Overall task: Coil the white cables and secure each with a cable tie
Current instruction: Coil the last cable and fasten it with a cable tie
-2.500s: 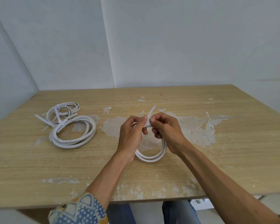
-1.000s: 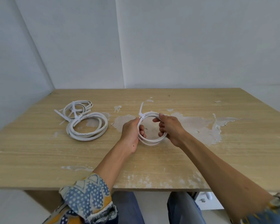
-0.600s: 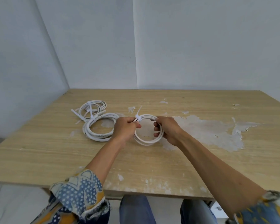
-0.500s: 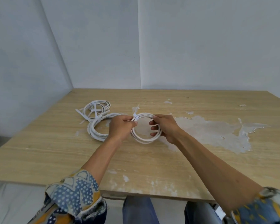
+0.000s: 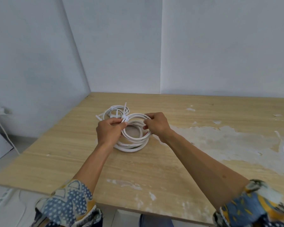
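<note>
The coiled white round cable point(image 5: 136, 114) is hanging just above the worn wooden table point(image 5: 154, 169), over another tied white coil point(image 5: 129, 149). The left hand point(image 5: 109, 131) is pinching it at the white plastic cable tie point(image 5: 125, 119), and the right hand point(image 5: 156, 124) is gripping its rim. It is seemingly being set down tied; next, both grips need releasing. No writing is showing.

Three white cable coils show: the far coil point(image 5: 112, 110), the held coil point(image 5: 138, 115) and the lower coil point(image 5: 129, 149). Two hands: left hand point(image 5: 108, 133), right hand point(image 5: 157, 124). One surface point(image 5: 154, 177).
</note>
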